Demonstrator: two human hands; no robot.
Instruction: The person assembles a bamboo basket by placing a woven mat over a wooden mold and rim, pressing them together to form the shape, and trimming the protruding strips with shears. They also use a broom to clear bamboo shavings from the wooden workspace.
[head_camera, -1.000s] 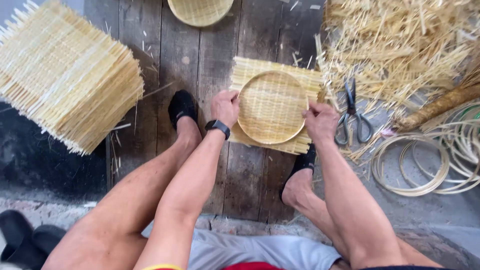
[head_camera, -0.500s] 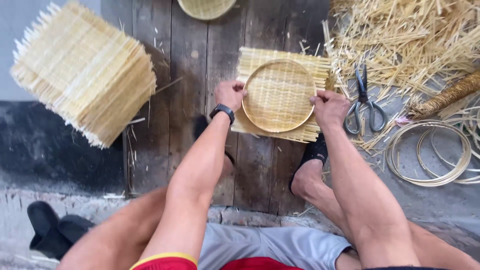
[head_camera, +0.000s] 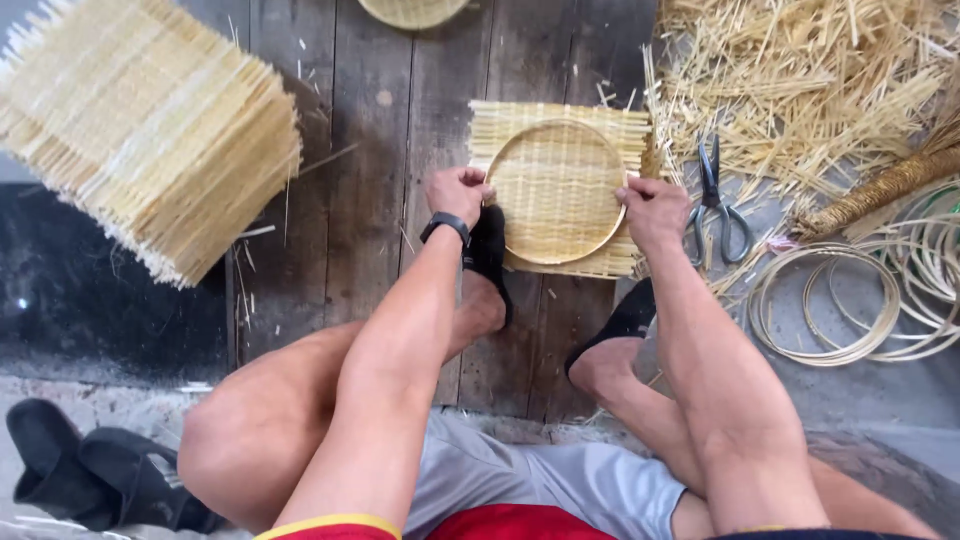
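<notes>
Clenched on opposite sides of the round bamboo hoop (head_camera: 556, 192): left hand (head_camera: 458, 193) pinching its left edge, right hand (head_camera: 651, 208) gripping its right edge, both pressing it down onto the square woven mat of pale bamboo strips (head_camera: 560, 187) lying on the dark wooden plank floor (head_camera: 340, 180). Sitting nearly centred on the mat, well short of its upper edge, closer to its lower one. Pinned further at the hoop's lower left by a foot in a black slipper (head_camera: 489, 254); second black slipper (head_camera: 621, 322) below the hoop and to its right. Could slide off centre if one hand presses harder than the other, leaving the mat's margin uneven round the rim. Could spring up or buckle out of round if the grip loosens on either side, bent bamboo tending to push back. Loose strip ends along the mat's right edge, just beside the right hand, likely to splinter into a finger or fray under the pressure. No real long axis to the hoop itself, being close to a circle, lying flat, open face up; mat's uppermost visible strips running left to right, ragged ends pointing toward each hand. Grey metal scissors (head_camera: 718, 196) just right of the hoop, tips pointing away from the body, near enough to be knocked by the right elbow. Stack of square woven mats (head_camera: 140, 130) well to the hoop's left; heap of straw-coloured offcuts (head_camera: 800, 80) to its upper right; spare thin hoops (head_camera: 830, 305) to its lower right.
</notes>
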